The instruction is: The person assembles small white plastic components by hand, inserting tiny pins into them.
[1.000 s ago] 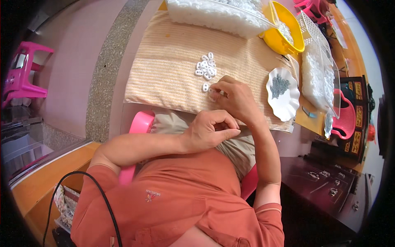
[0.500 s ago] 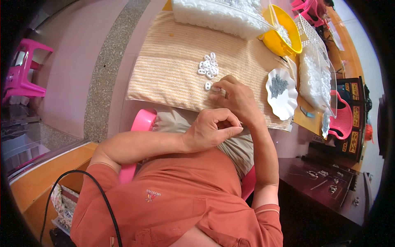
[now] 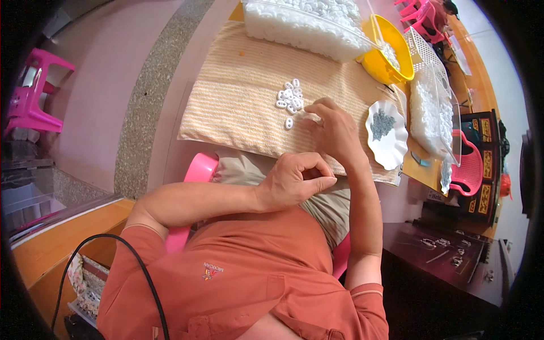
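Observation:
My left hand (image 3: 294,180) hovers at the near edge of the striped towel, in front of my body. Its fingers are curled and meet the thumb; anything inside them is hidden. Over the towel (image 3: 238,79), my right hand (image 3: 338,136) bends its fingers down beside a small pile of white oval pieces (image 3: 290,97), each with two dark marks. The right fingertips are smeared, so whether they pinch a piece does not show. A single white oval piece (image 3: 289,123) lies apart, just nearer to me than the pile.
On the right sits a white scalloped dish (image 3: 391,150) with grey-green bits. Behind are a clear bin (image 3: 300,34) of white pieces and a yellow basket (image 3: 405,65). Another clear bin (image 3: 433,113) of white pieces stands far right. Pink stools (image 3: 39,96) stand at the left.
My right fingers have shifted up and slightly right, toward the pile's right side. The whitish spot under them no longer shows. My left hand stays curled in nearly the same place.

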The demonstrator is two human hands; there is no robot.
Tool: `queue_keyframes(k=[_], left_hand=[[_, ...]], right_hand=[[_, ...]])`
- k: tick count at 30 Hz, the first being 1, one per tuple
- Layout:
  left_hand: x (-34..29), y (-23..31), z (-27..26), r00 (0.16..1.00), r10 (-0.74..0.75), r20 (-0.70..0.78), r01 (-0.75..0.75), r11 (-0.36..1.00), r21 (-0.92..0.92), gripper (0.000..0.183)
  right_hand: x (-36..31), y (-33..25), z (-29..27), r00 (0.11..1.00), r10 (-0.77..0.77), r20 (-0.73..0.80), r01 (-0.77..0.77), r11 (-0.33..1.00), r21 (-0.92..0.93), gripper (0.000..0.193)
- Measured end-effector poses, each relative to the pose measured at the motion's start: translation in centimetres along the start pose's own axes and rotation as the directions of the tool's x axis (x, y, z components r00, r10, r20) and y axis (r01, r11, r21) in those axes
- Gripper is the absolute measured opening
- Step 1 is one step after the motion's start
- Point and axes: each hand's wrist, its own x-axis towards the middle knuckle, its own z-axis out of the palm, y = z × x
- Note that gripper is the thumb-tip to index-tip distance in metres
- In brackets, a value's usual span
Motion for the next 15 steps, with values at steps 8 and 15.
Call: queue_keyframes(k=[8, 15], left_hand=[[0.2, -0.4, 0.1, 0.998, 0.033, -0.051, -0.034, 0.999, -0.022, 0.005], [0.2, -0.3, -0.2, 0.998, -0.056, -0.022, 0.054, 0.996, -0.07, 0.005]], right_hand=[[1.9, -0.5, 1.0, 0.999, -0.032, 0.041, 0.034, 0.999, -0.038, 0.023], [1.6, 0.6, 0.0, 0.994, 0.032, 0.107, -0.035, 0.999, 0.022, 0.023]])
